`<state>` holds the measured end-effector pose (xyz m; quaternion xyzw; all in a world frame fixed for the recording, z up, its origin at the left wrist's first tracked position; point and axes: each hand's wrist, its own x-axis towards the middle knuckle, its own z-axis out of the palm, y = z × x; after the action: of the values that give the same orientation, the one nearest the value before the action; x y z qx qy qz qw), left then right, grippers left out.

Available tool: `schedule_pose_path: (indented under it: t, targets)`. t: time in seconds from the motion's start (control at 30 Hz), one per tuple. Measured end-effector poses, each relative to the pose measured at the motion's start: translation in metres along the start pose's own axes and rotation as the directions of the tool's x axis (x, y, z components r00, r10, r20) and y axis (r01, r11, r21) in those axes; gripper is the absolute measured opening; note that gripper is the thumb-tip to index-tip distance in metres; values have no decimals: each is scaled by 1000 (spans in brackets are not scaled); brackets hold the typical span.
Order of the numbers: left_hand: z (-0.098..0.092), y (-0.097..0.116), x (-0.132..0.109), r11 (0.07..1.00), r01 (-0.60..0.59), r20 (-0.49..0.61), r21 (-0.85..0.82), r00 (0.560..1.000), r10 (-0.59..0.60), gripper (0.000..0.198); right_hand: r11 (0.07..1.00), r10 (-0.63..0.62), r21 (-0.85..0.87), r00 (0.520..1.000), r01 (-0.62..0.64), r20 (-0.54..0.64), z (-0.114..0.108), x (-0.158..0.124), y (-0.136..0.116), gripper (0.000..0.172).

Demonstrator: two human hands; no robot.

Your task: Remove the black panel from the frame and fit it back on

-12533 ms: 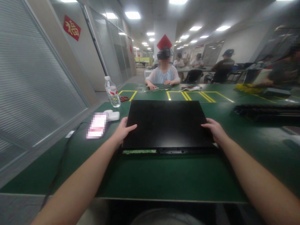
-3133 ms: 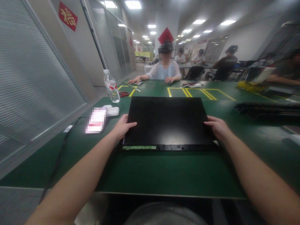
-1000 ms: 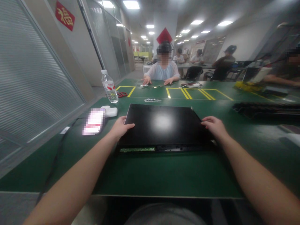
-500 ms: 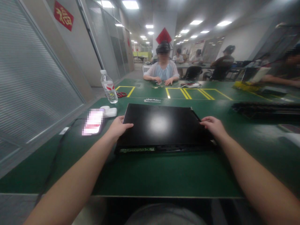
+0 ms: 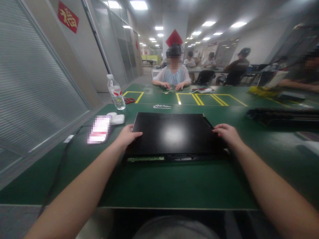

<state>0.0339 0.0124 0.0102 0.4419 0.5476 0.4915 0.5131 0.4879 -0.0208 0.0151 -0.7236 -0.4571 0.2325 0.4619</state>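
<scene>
A flat black display panel (image 5: 154, 136) lies in front of me over a dark frame, its glossy face up and reflecting a bright spot. My left hand (image 5: 126, 136) grips the panel's left edge, thumb on top and fingers at the side. At the right edge, my right hand (image 5: 227, 133) pinches the panel's rim between thumb and fingers. Along the near side a strip of green circuit board (image 5: 146, 159) shows in the frame. Whether the panel touches the frame all round cannot be seen.
A water bottle (image 5: 116, 93), red-handled scissors (image 5: 129, 100), a lit phone (image 5: 99, 129) and a white case (image 5: 118, 119) are at the left. Small pale strips (image 5: 161, 106) lie beyond the panel. Long dark parts (image 5: 281, 117) lie right. A person (image 5: 173, 74) sits opposite.
The panel's far edge has dropped slightly, most at the left, and the bright reflection has slid right and down. Both hands keep their hold almost in place.
</scene>
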Motion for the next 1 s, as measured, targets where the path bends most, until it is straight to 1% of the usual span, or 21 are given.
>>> schedule_pose_path:
  t: [0.1, 0.27, 0.43, 0.57, 0.7, 0.87, 1.0]
  targets:
    - [2, 1, -1, 999, 21, 2, 38, 1000, -21, 62, 999, -17, -37, 1000, 17, 15, 0, 1, 0, 15]
    - [6, 5, -5, 994, 38, -6, 106, 999, -38, 50, 976, -33, -211, 998, 45, 60, 0, 3, 1, 17]
    - [7, 6, -5, 994, 46, -4, 99, 999, -46, 48, 943, -55, -323, 995, 79, 82, 0, 0, -4, 12]
    - [7, 7, -6, 996, 39, -5, 84, 999, -39, 46, 922, -99, -367, 992, 121, 79, 0, -4, -7, 8]
    - [10, 9, -9, 997, 44, 16, 68, 999, -45, 46, 897, -126, -418, 989, 144, 71, 2, -7, -8, 8]
    - [14, 12, -14, 994, 21, 16, 107, 1000, -23, 39, 869, -130, -470, 988, 154, 82, 2, -9, -9, 10]
    - [15, 12, -15, 992, 39, 20, 117, 999, -41, 38, 851, -160, -492, 983, 185, 94, 2, -8, -7, 10]
